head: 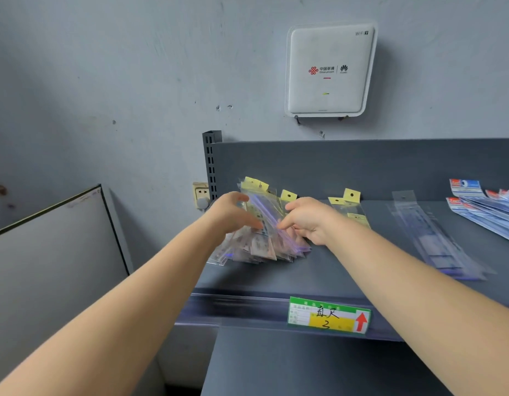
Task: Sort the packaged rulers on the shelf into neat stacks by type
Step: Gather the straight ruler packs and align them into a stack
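Both the left hand point(233, 212) and right hand point(307, 218) curl their fingers round the yellow-topped ruler packets point(264, 224), apparently squaring them into one stack at the shelf's point(333, 270) left.

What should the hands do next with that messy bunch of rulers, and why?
Probably squeeze the bunch together and square its edges. Both the left hand and right hand already grip the yellow-topped packs, which fan out unevenly at their lower ends on the shelf.
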Tool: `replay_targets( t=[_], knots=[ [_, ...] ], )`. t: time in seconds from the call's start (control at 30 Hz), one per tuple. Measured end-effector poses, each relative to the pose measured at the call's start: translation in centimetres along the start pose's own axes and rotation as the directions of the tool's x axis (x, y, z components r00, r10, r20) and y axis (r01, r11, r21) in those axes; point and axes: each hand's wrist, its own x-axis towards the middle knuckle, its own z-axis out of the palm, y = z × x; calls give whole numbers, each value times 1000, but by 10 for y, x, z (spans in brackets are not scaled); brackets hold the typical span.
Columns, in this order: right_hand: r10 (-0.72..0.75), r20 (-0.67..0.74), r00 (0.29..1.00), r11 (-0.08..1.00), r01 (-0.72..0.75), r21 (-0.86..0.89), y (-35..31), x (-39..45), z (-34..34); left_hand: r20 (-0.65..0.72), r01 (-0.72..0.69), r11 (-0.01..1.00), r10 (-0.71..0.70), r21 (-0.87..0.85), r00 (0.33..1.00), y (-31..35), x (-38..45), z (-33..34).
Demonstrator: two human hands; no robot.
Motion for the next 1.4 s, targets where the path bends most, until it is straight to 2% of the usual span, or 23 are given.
replay_targets(
  t=[0.07, 0.27, 0.43, 0.57, 0.73, 0.83, 0.93, 1.07, 1.2, 1.4],
  knots=[
    [11, -19, 1000, 1000, -12, -14, 2, 0, 1, -10, -12, 1000, 12, -26, 1000, 3, 2, 6],
    [13, -76, 997, 993, -4, 119, 7, 5, 0, 22, 36, 997, -35, -72, 999, 17, 3, 17],
    [-1, -87, 996, 964, 24, 264, 8, 4, -1, 37, 76, 965, -68, -251, 997, 11, 3, 24],
    [36, -121, 992, 949, 4, 316, 11, 7, -3, -7, -4, 949, 2, -317, 1000, 9, -2, 29],
    [94, -83, 992, 918, -54, 392, 7, 1, -9, -39, -92, 917, 84, -389, 996, 4, -3, 29],
    [22, -120, 993, 899, 33, 436, 4, 4, -12, -61, -176, 875, 166, -451, 984, 2, -5, 29],
    [-83, -124, 989, 870, 132, 475, 1, 1, -13, -106, -265, 857, 244, -442, 964, 2, -9, 30],
    [-188, -164, 968, 849, 244, 469, 3, -9, -18, -173, -322, 839, 272, -440, 947, 5, -15, 37],
    [-207, -185, 961, 824, 274, 496, 10, -25, -28, -216, -361, 818, 292, -449, 932, 11, -24, 51],
    [-212, -104, 972, 783, 233, 577, 28, -40, -35, -251, -385, 767, 295, -514, 922, 14, -36, 76]
  ],
)
